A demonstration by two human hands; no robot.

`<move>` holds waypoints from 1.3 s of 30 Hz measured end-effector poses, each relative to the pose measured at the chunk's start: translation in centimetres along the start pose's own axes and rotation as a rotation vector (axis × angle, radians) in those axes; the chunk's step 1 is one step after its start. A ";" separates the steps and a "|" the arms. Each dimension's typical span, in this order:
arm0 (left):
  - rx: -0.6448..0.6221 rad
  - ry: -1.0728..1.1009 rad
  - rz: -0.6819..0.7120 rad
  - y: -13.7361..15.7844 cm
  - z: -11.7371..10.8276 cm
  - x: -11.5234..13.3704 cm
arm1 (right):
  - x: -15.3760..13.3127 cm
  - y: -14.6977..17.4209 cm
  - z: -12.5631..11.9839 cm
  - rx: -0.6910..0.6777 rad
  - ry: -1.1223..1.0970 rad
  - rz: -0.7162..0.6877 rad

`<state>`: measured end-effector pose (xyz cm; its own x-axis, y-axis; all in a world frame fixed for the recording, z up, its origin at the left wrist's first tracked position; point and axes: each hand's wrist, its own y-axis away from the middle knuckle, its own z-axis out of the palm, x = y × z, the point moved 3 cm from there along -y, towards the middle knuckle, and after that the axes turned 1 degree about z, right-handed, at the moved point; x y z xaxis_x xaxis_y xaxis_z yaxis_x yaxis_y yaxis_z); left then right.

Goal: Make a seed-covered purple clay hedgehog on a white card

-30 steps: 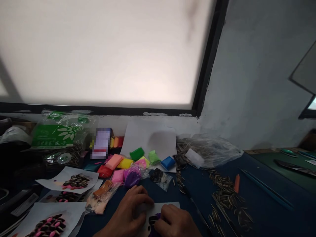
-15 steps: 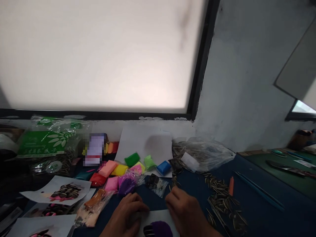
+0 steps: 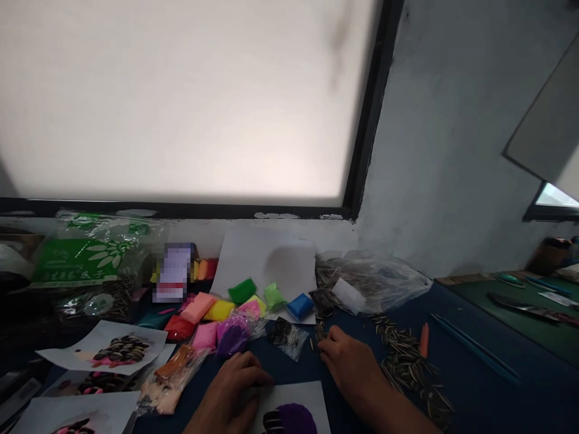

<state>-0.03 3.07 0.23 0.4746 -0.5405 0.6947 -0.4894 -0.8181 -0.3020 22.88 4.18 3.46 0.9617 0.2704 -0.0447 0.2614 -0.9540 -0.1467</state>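
Observation:
My left hand [image 3: 230, 392] rests flat on a white card [image 3: 312, 401] at the bottom edge, pressing it down. The card bears a purple clay blob [image 3: 296, 417] with a few striped seeds stuck at its left side. My right hand [image 3: 350, 364] lies beyond the card, fingertips curled at loose sunflower seeds [image 3: 323, 333] on the blue table; whether it pinches one I cannot tell. A small clear bag of seeds [image 3: 284, 336] sits just left of those fingertips.
Coloured clay packets [image 3: 226, 310] lie in a cluster behind my hands. Finished seed cards [image 3: 108, 351] are at the left, a green seed bag [image 3: 85, 256] behind them. A clear bag of seeds [image 3: 375, 280], scattered seeds [image 3: 407, 361], an orange tool [image 3: 424, 339] and blue sticks [image 3: 470, 346] lie at the right.
My right hand left the purple clay on the card and moved up and right to the loose seeds. My left hand stayed on the card. The view tilted slightly.

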 end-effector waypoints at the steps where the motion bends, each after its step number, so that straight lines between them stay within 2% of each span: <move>1: 0.001 -0.004 -0.001 0.0 0.0 0.0 | 0.0 0.0 0.0 -0.003 0.003 -0.002; 8: 0.021 -0.011 0.025 0.0 -0.1 0.1 | -0.3 0.0 0.2 -0.009 0.023 -0.019; 11: 0.023 -0.007 0.029 0.1 0.0 -0.1 | -0.5 0.3 -0.1 0.030 -0.031 -0.043; 14: 0.014 0.003 0.032 0.1 0.1 -0.4 | -1.0 0.8 -0.8 0.089 -0.298 -0.108; 18: 0.022 0.017 0.058 0.1 0.2 -0.9 | -2.3 1.7 -1.1 0.036 -0.722 -0.170; 22: 0.007 0.004 0.056 0.2 0.3 -0.7 | -3.2 2.4 -1.0 -0.005 -0.839 -0.138; 26: -0.033 -0.024 0.023 0.0 0.3 -0.4 | -3.1 2.2 -1.5 0.018 -0.678 -0.141; 31: -0.037 -0.051 0.029 -0.3 0.3 -0.4 | -1.7 1.4 -2.0 0.047 -0.005 -0.114; 33: -0.021 -0.054 0.053 -0.3 0.4 -0.5 | -1.4 1.1 -2.0 0.057 0.167 -0.124; 35: -0.001 -0.053 0.066 -0.3 0.4 -0.6 | -1.4 1.0 -1.8 0.032 0.236 -0.153; 39: 0.036 -0.029 0.072 -0.3 0.3 -0.5 | -2.0 1.0 -1.1 -0.122 0.234 -0.167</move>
<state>0.12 3.53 -0.19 0.4600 -0.6033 0.6515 -0.4966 -0.7830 -0.3744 21.28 2.58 4.50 0.8936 0.4012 0.2013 0.4119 -0.9111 -0.0123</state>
